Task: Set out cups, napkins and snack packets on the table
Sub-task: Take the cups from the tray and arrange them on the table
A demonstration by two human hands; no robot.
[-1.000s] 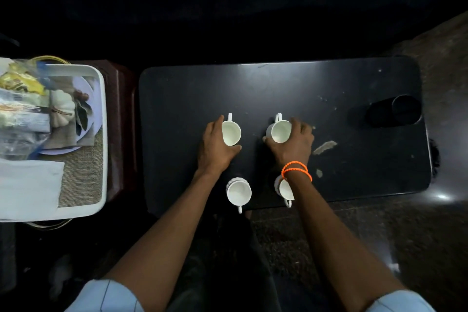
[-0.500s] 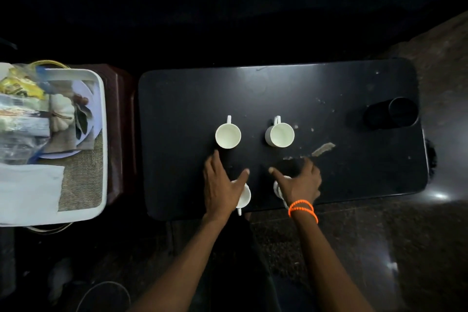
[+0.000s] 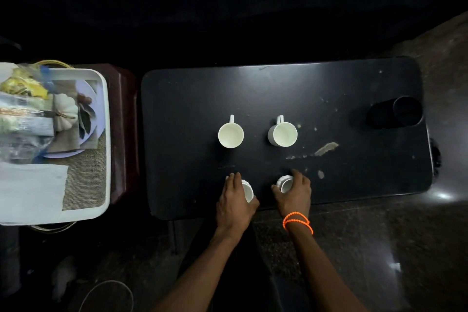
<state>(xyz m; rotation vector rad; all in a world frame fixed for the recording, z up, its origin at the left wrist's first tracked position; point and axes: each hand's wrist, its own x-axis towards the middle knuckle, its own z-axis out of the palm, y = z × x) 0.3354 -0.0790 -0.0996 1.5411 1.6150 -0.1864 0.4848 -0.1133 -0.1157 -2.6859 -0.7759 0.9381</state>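
At the near edge of the dark worktop point(image 3: 329, 99), each hand is wrapped around one small white cup. The left hand point(image 3: 234, 201) curls over the near-left cup point(image 3: 247, 190), fingers on its far side and thumb near; the right hand point(image 3: 295, 191) encloses the near-right cup point(image 3: 285, 183) the same way. Both cups rest on the worktop surface, so the grip probably serves to slide or square them into position, not to lift them. An orange bracelet point(image 3: 297, 221) circles the right wrist. Further back, the far-left cup point(image 3: 231, 135) and far-right cup point(image 3: 283, 134) stand upright and apart, handles pointing away from the person; both appear empty. The four cups form a rough two-by-two grid, a layout that likely marks four places. A black cylindrical holder point(image 3: 395, 111) sits at the far right of the worktop, contents not visible. To the left, off the worktop, a white tray point(image 3: 107, 139) holds folded napkins point(image 3: 30, 187) at its near end and snack packets point(image 3: 22, 114) on a plate at its far end. Napkins and packets are not yet set out.
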